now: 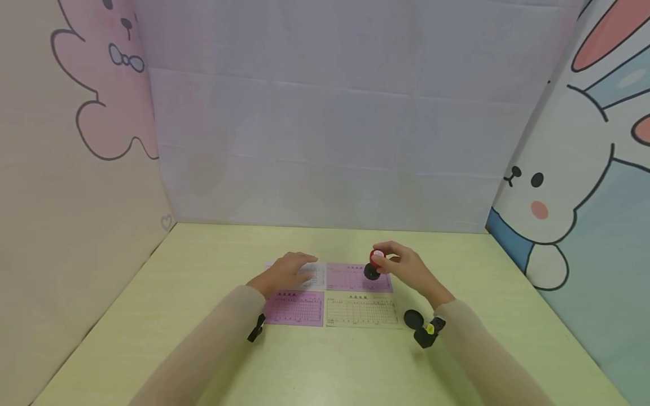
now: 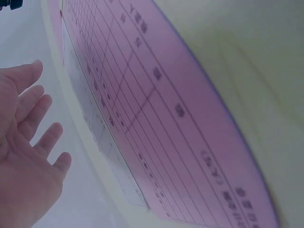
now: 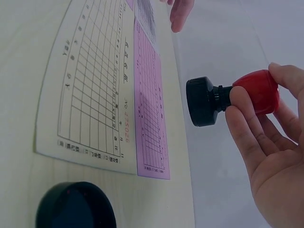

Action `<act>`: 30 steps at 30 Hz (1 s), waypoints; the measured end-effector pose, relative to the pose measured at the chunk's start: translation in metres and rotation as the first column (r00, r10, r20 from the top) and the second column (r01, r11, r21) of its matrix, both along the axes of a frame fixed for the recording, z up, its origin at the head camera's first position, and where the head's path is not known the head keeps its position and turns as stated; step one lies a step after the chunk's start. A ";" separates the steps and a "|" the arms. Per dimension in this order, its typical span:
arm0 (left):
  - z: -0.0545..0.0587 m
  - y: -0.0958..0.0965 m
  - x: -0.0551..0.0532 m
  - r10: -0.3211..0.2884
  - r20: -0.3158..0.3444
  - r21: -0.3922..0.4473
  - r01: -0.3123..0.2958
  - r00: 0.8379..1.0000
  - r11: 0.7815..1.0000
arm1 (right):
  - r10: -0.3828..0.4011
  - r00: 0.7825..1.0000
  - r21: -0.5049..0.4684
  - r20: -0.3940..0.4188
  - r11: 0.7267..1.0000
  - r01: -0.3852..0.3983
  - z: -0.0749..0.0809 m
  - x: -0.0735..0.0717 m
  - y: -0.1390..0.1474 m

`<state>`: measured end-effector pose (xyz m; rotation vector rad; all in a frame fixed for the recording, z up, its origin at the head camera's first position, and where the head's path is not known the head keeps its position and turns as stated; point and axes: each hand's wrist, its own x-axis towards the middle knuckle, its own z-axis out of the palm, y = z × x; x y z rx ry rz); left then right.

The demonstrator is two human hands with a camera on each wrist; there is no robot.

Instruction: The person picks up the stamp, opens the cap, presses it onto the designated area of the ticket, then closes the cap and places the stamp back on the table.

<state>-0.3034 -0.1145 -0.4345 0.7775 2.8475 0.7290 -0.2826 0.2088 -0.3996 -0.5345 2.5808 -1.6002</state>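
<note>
My right hand (image 1: 410, 273) pinches the red handle of a self-inking stamp (image 3: 256, 92), whose round black base overlaps the far right pink form (image 1: 350, 277) in the head view. In the right wrist view the stamp is tilted sideways, fingers and thumb around its red knob. My left hand (image 1: 287, 273) hovers above the white form (image 1: 317, 275) at the far left, fingers spread and holding nothing. Nearer me lie a second pink form (image 1: 294, 308) on the left and a pale yellow form (image 3: 90, 90) on the right, both printed with grids.
A round black cap (image 1: 413, 319) lies on the table right of the yellow form, beside the black camera (image 1: 425, 337) on my right wrist. Pale wooden tabletop (image 1: 315, 366) surrounds the papers. A white cloth wall (image 1: 325, 124) closes off the back, with cartoon-printed panels at both sides.
</note>
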 end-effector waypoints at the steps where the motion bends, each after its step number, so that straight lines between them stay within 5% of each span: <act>1: 0.001 0.005 0.001 -0.003 -0.003 -0.008 0.003 1.000 1.000 | -0.004 1.000 -0.004 0.000 1.000 0.004 -0.001 0.000 0.002; 17: -0.009 0.040 -0.006 -0.127 -0.057 -0.194 0.113 0.990 0.974 | -0.027 1.000 0.039 -0.001 0.999 0.027 -0.011 0.002 0.019; 30: -0.017 0.047 -0.007 -0.099 -0.023 -0.223 0.091 0.995 0.971 | -0.042 0.998 0.035 0.039 0.999 0.041 -0.020 0.001 0.028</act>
